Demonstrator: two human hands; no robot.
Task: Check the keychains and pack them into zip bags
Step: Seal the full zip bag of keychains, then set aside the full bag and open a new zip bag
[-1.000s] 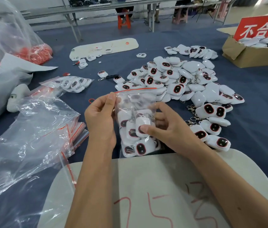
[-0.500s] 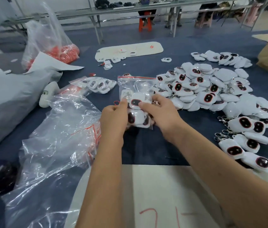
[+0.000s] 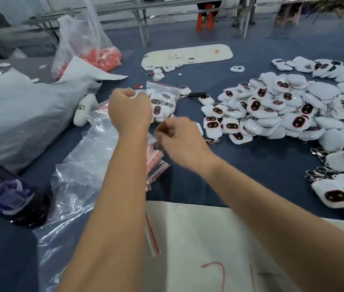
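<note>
Left of the filled bag (image 3: 162, 100), the left hand (image 3: 130, 111) is fisted, knuckles up, apparently gripping that bag's near-left edge; the grip itself is hidden. The bag lies on the surface (image 3: 251, 165), reaching away and right from that hand. Below and right of the bag, the blurred right hand (image 3: 179, 138) is loosely curled, holding nothing I can make out, over the empty bags (image 3: 155, 157). It is the nearer hand to them. Right of the bag sprawls the keychain pile (image 3: 283, 106).
</note>
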